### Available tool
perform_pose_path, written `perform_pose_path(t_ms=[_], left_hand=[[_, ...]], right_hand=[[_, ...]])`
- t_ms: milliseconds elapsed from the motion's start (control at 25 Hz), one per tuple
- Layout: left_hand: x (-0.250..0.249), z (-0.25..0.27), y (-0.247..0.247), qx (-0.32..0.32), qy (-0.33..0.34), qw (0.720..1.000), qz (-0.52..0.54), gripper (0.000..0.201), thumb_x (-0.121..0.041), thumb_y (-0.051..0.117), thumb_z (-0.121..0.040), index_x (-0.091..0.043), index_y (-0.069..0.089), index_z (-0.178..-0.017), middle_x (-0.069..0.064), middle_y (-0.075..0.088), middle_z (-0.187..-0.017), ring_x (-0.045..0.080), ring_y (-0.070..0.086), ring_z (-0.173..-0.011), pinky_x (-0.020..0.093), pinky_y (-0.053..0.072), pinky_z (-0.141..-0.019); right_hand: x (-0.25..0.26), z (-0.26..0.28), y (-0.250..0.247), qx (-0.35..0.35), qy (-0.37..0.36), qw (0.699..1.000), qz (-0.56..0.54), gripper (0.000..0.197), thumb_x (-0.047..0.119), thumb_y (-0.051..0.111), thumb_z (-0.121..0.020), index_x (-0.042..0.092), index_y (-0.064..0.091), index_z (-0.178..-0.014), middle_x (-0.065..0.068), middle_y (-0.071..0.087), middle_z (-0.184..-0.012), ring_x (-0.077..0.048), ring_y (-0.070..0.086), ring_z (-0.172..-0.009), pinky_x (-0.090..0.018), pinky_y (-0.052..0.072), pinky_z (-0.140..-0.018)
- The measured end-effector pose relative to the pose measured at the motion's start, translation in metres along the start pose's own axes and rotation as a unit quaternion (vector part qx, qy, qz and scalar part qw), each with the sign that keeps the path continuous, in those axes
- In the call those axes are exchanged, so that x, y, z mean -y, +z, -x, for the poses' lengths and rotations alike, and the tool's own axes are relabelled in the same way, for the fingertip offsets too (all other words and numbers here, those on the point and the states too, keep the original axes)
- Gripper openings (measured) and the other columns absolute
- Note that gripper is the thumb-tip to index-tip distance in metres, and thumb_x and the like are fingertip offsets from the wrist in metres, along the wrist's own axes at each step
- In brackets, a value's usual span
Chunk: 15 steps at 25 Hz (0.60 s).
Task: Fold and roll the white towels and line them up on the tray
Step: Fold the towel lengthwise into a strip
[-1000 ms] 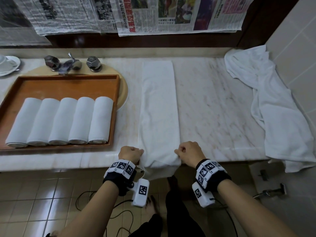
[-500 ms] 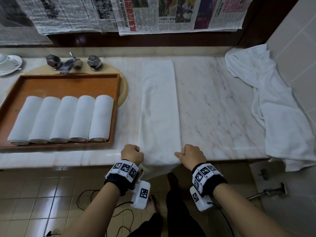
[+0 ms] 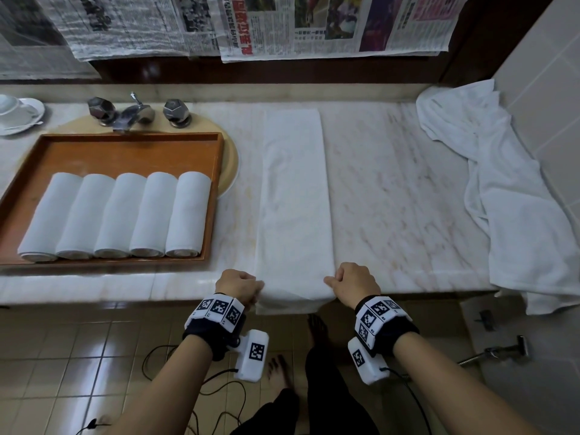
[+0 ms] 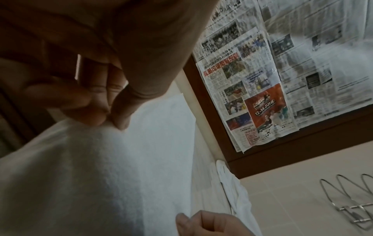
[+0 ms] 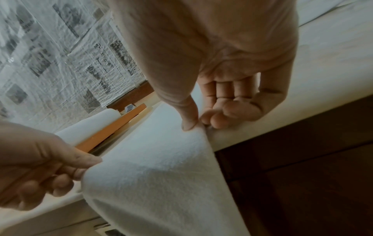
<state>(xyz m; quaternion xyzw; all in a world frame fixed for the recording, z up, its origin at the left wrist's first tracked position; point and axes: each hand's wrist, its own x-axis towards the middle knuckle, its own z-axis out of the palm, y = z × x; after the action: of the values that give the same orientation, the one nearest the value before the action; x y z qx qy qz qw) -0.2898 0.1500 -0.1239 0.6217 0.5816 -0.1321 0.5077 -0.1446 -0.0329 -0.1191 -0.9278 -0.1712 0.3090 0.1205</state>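
A white towel [image 3: 293,199] folded into a long strip lies on the marble counter [image 3: 392,196], its near end draped over the front edge. My left hand [image 3: 243,285] pinches the towel's left near corner between thumb and fingers [image 4: 113,118]. My right hand [image 3: 348,281] pinches the right near corner [image 5: 193,126]. The towel [image 5: 161,175] hangs below both hands. A wooden tray [image 3: 131,149] at the left holds several rolled white towels [image 3: 119,215] in a row.
A loose pile of white towels [image 3: 508,196] lies at the counter's right end against the tiled wall. A tap [image 3: 138,111] sits behind the tray, and a cup and saucer [image 3: 17,116] at the far left. Newspaper [image 3: 282,23] covers the mirror.
Both hands moved slightly up and away from me with the towel's near corners, so less of the towel hangs over the counter edge.
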Motion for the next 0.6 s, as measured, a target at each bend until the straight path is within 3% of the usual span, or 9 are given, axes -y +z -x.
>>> perform_pose_path(t_ms=[160, 320, 400, 600], left_hand=[[-0.014, 0.000, 0.003, -0.032, 0.022, 0.999, 0.003, 0.015, -0.024, 0.075, -0.081, -0.009, 0.070, -0.083, 0.009, 0.069, -0.078, 0.023, 0.064, -0.065, 0.028, 0.052, -0.059], [-0.024, -0.007, 0.007, -0.076, 0.026, 0.997, 0.010, 0.016, -0.026, 0.073, -0.080, -0.012, 0.070, -0.075, 0.010, 0.072, -0.080, 0.023, 0.064, -0.065, 0.033, 0.058, -0.070], [-0.026, -0.010, 0.008, -0.074, 0.019, 0.997, -0.015, 0.017, -0.027, 0.071, -0.080, -0.011, 0.071, -0.075, 0.010, 0.072, -0.080, 0.025, 0.065, -0.070, 0.033, 0.058, -0.071], [-0.039, -0.021, 0.007, -0.108, 0.034, 0.993, -0.025, 0.024, -0.036, 0.071, -0.079, -0.013, 0.070, -0.073, 0.007, 0.071, -0.081, 0.026, 0.065, -0.076, 0.029, 0.052, -0.069]], right_hand=[[0.005, -0.008, -0.001, 0.004, 0.012, 1.000, 0.004, 0.037, 0.049, 0.056, -0.091, 0.013, 0.063, -0.091, -0.004, 0.064, -0.091, -0.026, 0.061, -0.085, -0.031, 0.048, -0.073], [0.013, -0.019, -0.003, 0.000, 0.017, 1.000, 0.017, 0.032, 0.044, 0.053, -0.092, 0.013, 0.062, -0.091, -0.005, 0.064, -0.092, -0.026, 0.062, -0.084, -0.032, 0.050, -0.072], [0.013, -0.025, -0.005, 0.005, 0.022, 1.000, 0.015, 0.029, 0.042, 0.053, -0.092, 0.014, 0.062, -0.091, -0.004, 0.064, -0.092, -0.025, 0.062, -0.084, -0.034, 0.052, -0.074], [0.026, -0.041, -0.008, -0.034, 0.029, 0.999, -0.002, 0.035, 0.049, 0.053, -0.091, 0.016, 0.053, -0.102, -0.003, 0.060, -0.100, -0.025, 0.059, -0.092, -0.032, 0.044, -0.073]])
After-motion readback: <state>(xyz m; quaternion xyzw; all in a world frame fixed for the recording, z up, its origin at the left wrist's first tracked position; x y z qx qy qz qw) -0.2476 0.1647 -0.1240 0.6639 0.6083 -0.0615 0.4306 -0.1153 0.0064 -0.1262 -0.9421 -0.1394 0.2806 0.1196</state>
